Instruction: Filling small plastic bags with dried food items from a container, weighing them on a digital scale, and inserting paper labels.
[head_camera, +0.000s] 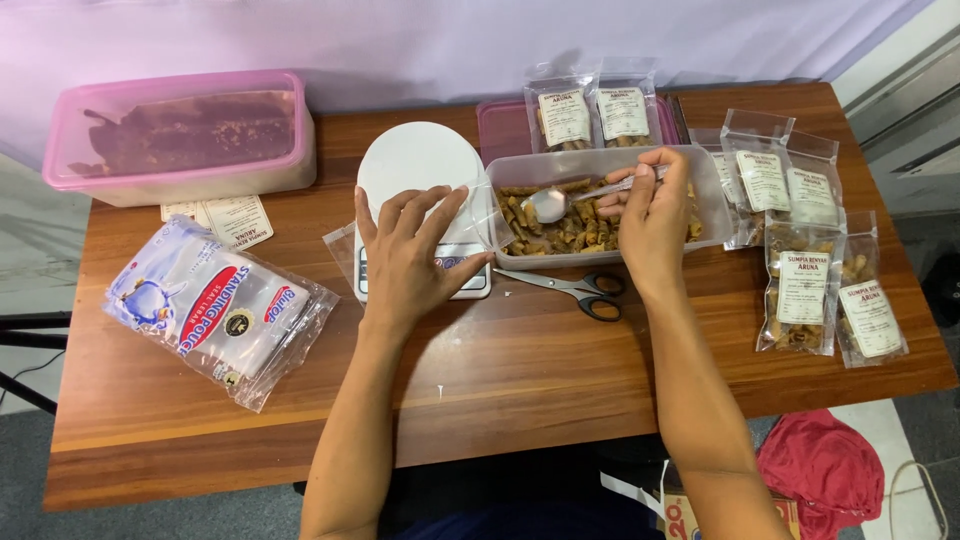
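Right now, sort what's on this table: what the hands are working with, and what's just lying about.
In use:
left hand on clear pouch over white scale
right hand holding spoon
clear tub of snacks

Lying about:
scissors
pack of pouches
pink-lidded tub
filled labelled pouches

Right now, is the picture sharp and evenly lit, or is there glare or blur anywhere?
Head view: bright, even light and soft shadows; the spoon in the right hand glints, the clear pouch by the left hand shows slight sheen, and edges bend a little, as at the table.
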